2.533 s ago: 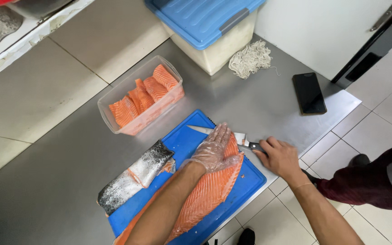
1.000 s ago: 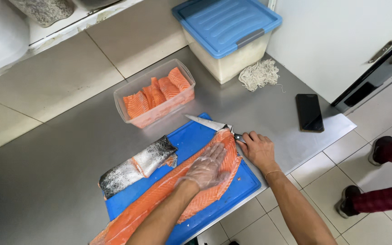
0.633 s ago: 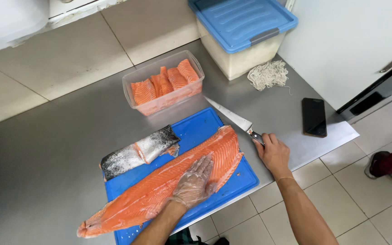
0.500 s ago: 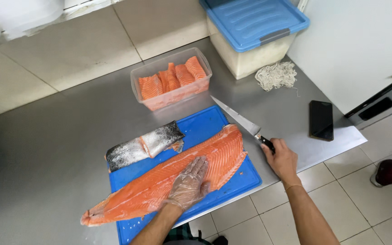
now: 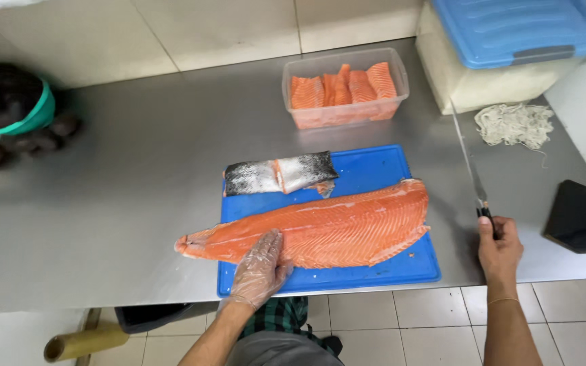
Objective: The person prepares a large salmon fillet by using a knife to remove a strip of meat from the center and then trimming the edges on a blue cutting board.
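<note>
The right hand (image 5: 498, 249), clenched on the knife (image 5: 469, 166), has swung clear of the fillet (image 5: 334, 227); left hand (image 5: 259, 266) stays flat.

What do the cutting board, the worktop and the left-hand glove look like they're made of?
Cutting board: likely plastic, uniform matte blue, thin flat slab. Worktop: looks like stainless steel, brushed grey, soft blurred reflections under the tub. Glove on the left hand: thin clear plastic film, probably polyethylene; it wrinkles loosely and skin shows through. The hand rests on the salmon fillet.
</note>
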